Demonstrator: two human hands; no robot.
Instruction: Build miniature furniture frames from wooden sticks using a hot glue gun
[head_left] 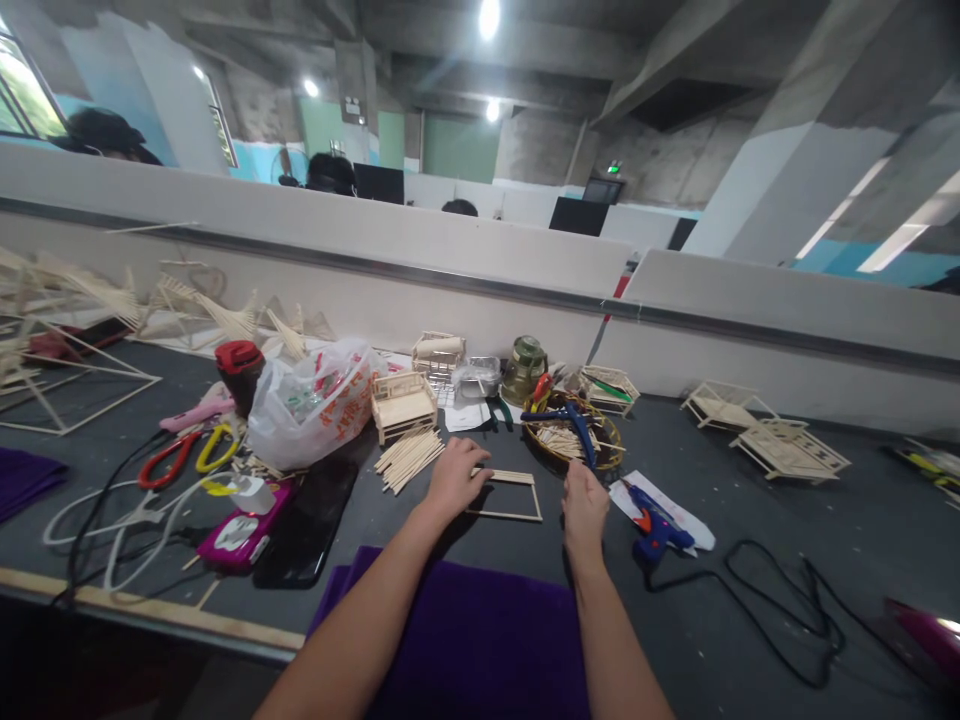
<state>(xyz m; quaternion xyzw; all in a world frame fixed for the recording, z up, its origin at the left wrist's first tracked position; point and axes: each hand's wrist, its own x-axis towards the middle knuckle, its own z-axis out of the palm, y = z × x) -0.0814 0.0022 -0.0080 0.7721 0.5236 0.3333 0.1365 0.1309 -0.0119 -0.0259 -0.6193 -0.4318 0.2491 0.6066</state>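
Note:
A small rectangular frame of thin wooden sticks [538,498] lies on the dark table. My left hand [454,478] rests at its left end, fingers bent and pressed on the sticks, hiding that end. To the frame's right, my right hand [586,508] is closed just in front of a wicker basket [613,455]; whatever its fingers hold is hidden. A blue-handled tool [579,432] lies across the basket, its near end close to my right fingertips. Left of my left hand is a pile of loose wooden sticks [409,460]. A blue glue gun [660,525] lies on white paper to the right.
Small wooden stick models [405,400] stand at the back, with more at the right [787,448]. A plastic bag [311,400], red scissors [169,462], pink power strip [236,535] and black phone [311,530] crowd the left. Purple cloth [495,630] lies under my forearms.

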